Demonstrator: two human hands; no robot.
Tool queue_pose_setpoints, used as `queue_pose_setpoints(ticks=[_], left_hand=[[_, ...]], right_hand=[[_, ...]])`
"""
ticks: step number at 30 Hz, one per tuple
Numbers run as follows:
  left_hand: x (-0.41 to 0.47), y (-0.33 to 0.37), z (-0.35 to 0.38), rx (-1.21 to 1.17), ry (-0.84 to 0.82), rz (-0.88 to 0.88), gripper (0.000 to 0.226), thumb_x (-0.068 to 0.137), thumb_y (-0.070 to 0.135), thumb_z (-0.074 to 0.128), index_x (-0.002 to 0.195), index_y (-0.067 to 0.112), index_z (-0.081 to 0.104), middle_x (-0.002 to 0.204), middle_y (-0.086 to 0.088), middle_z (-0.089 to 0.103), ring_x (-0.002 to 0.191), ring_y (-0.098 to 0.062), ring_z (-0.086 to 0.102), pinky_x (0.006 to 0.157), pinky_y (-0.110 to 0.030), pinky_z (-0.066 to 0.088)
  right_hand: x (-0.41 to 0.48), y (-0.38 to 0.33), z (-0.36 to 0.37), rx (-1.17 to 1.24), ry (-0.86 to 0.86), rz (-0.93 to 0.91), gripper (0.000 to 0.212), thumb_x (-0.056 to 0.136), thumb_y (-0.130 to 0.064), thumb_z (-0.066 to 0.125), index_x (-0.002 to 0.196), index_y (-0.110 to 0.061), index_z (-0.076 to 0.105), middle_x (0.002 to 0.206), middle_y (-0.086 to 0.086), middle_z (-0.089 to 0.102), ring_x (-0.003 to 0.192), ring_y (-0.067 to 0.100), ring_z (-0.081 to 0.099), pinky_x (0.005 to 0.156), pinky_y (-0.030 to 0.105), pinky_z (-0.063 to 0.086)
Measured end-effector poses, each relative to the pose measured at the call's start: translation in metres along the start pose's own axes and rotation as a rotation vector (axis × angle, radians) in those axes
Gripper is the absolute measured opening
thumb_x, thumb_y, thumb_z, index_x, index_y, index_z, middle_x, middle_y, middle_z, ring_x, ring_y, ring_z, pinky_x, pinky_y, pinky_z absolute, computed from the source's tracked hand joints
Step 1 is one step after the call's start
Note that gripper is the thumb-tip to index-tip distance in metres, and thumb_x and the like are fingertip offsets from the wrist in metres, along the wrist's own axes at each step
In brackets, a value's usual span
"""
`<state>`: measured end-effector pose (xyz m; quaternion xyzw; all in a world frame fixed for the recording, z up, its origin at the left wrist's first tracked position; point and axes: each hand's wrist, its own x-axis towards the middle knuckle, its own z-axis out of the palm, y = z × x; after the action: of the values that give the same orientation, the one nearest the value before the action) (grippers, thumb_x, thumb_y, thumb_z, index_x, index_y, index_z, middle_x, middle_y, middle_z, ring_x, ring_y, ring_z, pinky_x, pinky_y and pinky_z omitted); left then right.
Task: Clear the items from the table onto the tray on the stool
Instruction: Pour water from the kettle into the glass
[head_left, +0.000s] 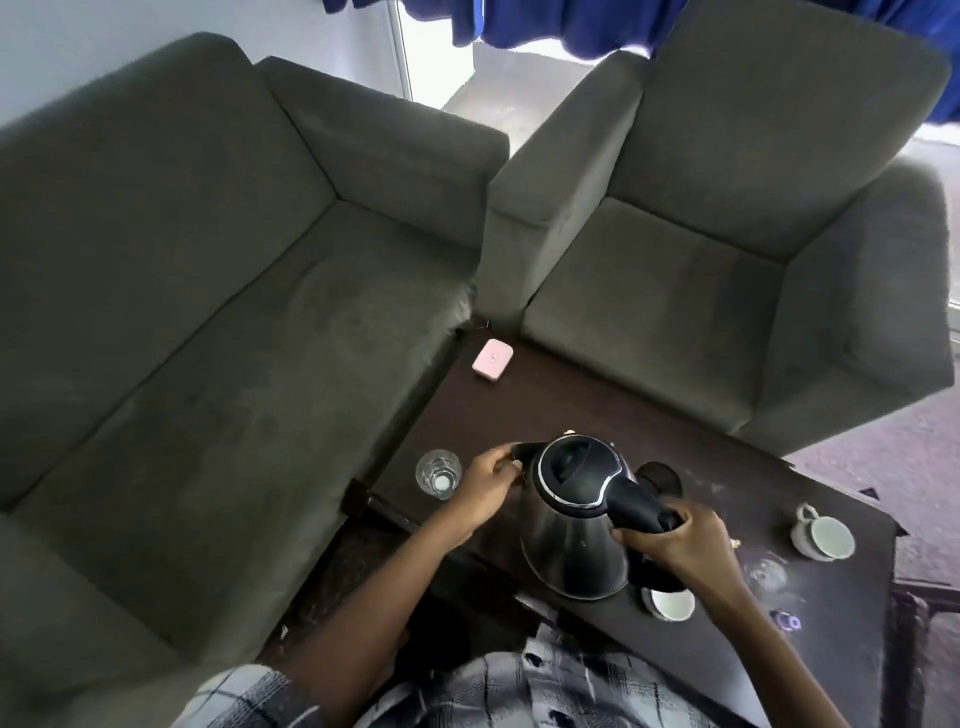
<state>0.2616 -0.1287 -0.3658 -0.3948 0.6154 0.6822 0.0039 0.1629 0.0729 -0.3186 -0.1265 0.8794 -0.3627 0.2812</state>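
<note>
Steel-bodied with a black lid, the kettle (571, 540) is held between both grips over the near part of the dark desk (545, 405); I cannot tell if it touches the top. The right grip (680, 545) curls round its black handle, and the left grip (491, 488) pinches the spout. Just left of the left grip I see a clear glass (439, 474). A white cup (671, 605) is just under the right grip, a second cup (825, 538) is further right, and a pink box (492, 364) lies well beyond.

On the table (519, 405), a glass (439, 474) stands left of the kettle (571, 540), a cup (670, 604) right, perhaps touching.
</note>
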Motion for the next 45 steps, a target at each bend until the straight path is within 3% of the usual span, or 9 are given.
queue_pose_setpoints(ticks=[2, 6, 9, 13, 17, 22, 27, 35, 45], left_hand=[[0.008, 0.001, -0.023, 0.008, -0.024, 0.008, 0.029, 0.095, 0.004, 0.044, 0.121, 0.006, 0.058, 0.119, -0.014, 0.064, 0.098, -0.011, 0.055, 0.087, -0.021, 0.046], [0.025, 0.003, -0.064, 0.038, -0.081, -0.024, 0.03, 0.094, 0.002, 0.045, 0.12, 0.006, 0.058, 0.103, -0.008, 0.063, 0.092, -0.014, 0.054, 0.068, -0.011, 0.046], [0.042, 0.0, -0.087, 0.081, -0.127, -0.069, 0.031, 0.091, 0.0, 0.047, 0.119, 0.005, 0.06, 0.103, -0.009, 0.064, 0.089, -0.012, 0.06, 0.076, -0.015, 0.047], [0.064, -0.001, -0.11, 0.165, -0.201, -0.099, 0.028, 0.089, -0.003, 0.047, 0.112, 0.004, 0.062, 0.087, -0.003, 0.064, 0.073, -0.003, 0.059, 0.062, -0.007, 0.048], [0.092, -0.01, -0.132, 0.347, -0.099, -0.035, 0.026, 0.088, -0.001, 0.044, 0.096, 0.012, 0.066, 0.095, -0.01, 0.069, 0.087, -0.02, 0.063, 0.086, -0.034, 0.051], [0.124, -0.039, -0.169, 0.702, -0.02, -0.007, 0.023, 0.081, 0.003, 0.056, 0.101, 0.009, 0.067, 0.101, -0.009, 0.071, 0.093, -0.025, 0.066, 0.087, -0.036, 0.052], [0.14, -0.071, -0.187, 0.916, -0.134, 0.024, 0.031, 0.074, 0.008, 0.06, 0.105, 0.012, 0.065, 0.104, -0.009, 0.069, 0.098, -0.028, 0.065, 0.085, -0.04, 0.052], [0.167, -0.109, -0.179, 1.238, -0.454, 0.113, 0.09, 0.077, 0.024, 0.07, 0.147, 0.026, 0.014, 0.149, -0.005, 0.027, 0.128, -0.03, 0.043, 0.098, -0.041, 0.043], [0.183, -0.131, -0.175, 1.373, -0.554, 0.214, 0.092, 0.078, 0.036, 0.071, 0.147, 0.035, 0.01, 0.139, -0.002, 0.041, 0.116, -0.03, 0.055, 0.087, -0.041, 0.048]], right_hand=[[-0.003, -0.014, 0.022, 0.007, 0.033, 0.033, 0.026, 0.055, -0.021, 0.087, 0.069, -0.011, 0.068, 0.058, 0.006, 0.062, 0.057, 0.019, 0.056, 0.054, 0.029, 0.039], [-0.007, -0.035, 0.061, 0.032, 0.081, 0.114, 0.026, 0.055, -0.023, 0.087, 0.068, -0.013, 0.067, 0.057, 0.005, 0.062, 0.059, 0.021, 0.057, 0.058, 0.031, 0.042], [-0.009, -0.048, 0.082, 0.083, 0.104, 0.17, 0.024, 0.055, -0.021, 0.087, 0.064, -0.019, 0.065, 0.048, -0.007, 0.057, 0.057, 0.015, 0.056, 0.058, 0.026, 0.041], [-0.006, -0.057, 0.103, 0.055, 0.124, 0.182, 0.026, 0.056, -0.018, 0.087, 0.06, -0.011, 0.062, 0.051, 0.003, 0.058, 0.054, 0.018, 0.053, 0.053, 0.03, 0.039], [0.001, -0.059, 0.117, 0.0, 0.12, 0.223, 0.027, 0.058, -0.025, 0.086, 0.067, -0.014, 0.063, 0.058, 0.004, 0.062, 0.056, 0.015, 0.057, 0.053, 0.026, 0.04], [0.002, -0.061, 0.133, -0.079, 0.116, 0.237, 0.036, 0.058, -0.033, 0.084, 0.053, -0.029, 0.048, 0.044, -0.01, 0.044, 0.046, 0.004, 0.043, 0.045, 0.021, 0.028], [0.0, -0.06, 0.149, -0.079, 0.132, 0.326, 0.027, 0.054, -0.035, 0.083, 0.059, -0.025, 0.058, 0.045, -0.005, 0.048, 0.048, 0.008, 0.047, 0.047, 0.026, 0.032], [0.002, -0.063, 0.185, -0.158, 0.147, 0.408, 0.034, 0.056, -0.031, 0.081, 0.052, -0.015, 0.052, 0.039, -0.006, 0.045, 0.044, 0.01, 0.043, 0.045, 0.031, 0.032], [0.0, -0.062, 0.212, -0.205, 0.183, 0.43, 0.035, 0.058, -0.028, 0.083, 0.055, -0.011, 0.053, 0.045, -0.001, 0.045, 0.048, 0.018, 0.044, 0.05, 0.035, 0.034]])
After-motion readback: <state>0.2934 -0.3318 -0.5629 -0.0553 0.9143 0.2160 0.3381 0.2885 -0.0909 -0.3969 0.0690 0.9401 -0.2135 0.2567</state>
